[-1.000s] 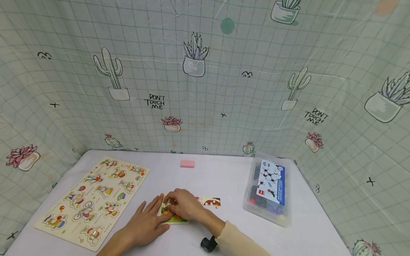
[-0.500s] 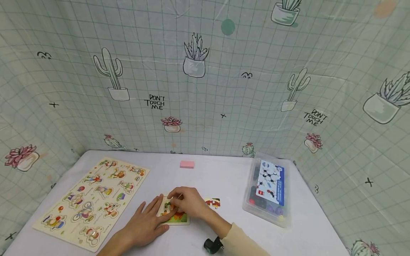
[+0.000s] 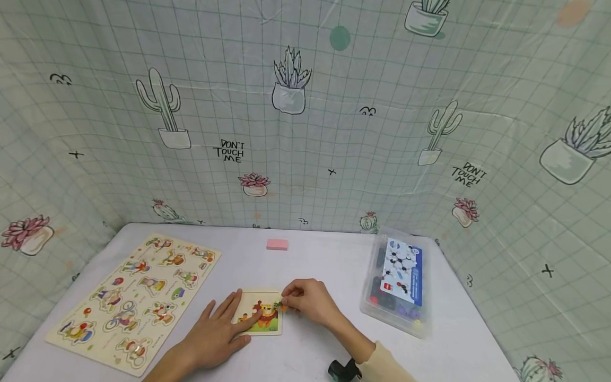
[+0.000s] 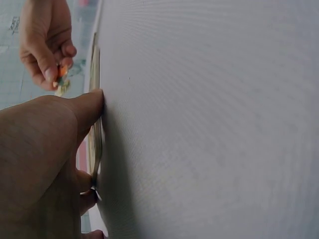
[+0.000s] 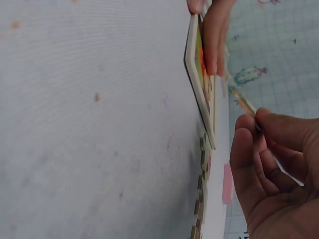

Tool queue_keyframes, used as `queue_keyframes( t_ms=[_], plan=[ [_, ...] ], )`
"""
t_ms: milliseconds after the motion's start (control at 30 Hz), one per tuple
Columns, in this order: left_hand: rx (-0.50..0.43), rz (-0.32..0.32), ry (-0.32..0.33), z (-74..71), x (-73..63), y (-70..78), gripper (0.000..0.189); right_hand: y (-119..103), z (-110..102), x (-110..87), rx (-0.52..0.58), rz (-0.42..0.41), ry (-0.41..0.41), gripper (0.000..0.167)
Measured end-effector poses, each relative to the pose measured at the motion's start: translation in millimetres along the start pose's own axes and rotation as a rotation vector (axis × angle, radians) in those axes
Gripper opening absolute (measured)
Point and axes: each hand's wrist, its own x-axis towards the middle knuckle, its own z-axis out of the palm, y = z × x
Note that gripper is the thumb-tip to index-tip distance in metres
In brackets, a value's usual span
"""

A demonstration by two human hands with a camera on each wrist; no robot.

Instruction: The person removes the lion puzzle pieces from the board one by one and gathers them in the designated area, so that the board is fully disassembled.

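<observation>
A small puzzle board with a colourful animal picture lies on the table. My left hand rests at its left side with fingers spread, the index finger lying across the picture. In the left wrist view, the left thumb touches the board's edge. Between thumb and fingertips my right hand pinches a small puzzle piece, orange and green, held just above the board's right edge. More loose puzzle pieces lie in a row beside the board in the right wrist view; the right hand hides them in the head view.
At left lies a large cream puzzle board with cartoon figures. A clear plastic case with a blue and white label stands at right. A pink block is farther back, and a black object shows by the right sleeve.
My right hand has moved right, from over the middle of the small board to its right edge, with the puzzle piece in its fingers. The left hand has stayed in place.
</observation>
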Motion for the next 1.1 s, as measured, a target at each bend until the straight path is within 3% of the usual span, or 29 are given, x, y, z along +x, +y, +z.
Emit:
queue_keyframes(
  t_ms=[300,533,1100],
  plan=[
    [0.016,-0.012,-0.004,3.6,-0.3,-0.9,0.051,8,-4,-17.2,-0.059,0.066,-0.008,0.009],
    [0.019,0.002,0.009,3.7,-0.1,-1.9,0.05,15,-2,-21.3,-0.19,0.015,0.001,0.012],
    [0.012,0.012,0.013,0.6,-2.0,-0.4,0.051,12,0,-18.2,-0.263,-0.009,0.006,0.012]
  ],
)
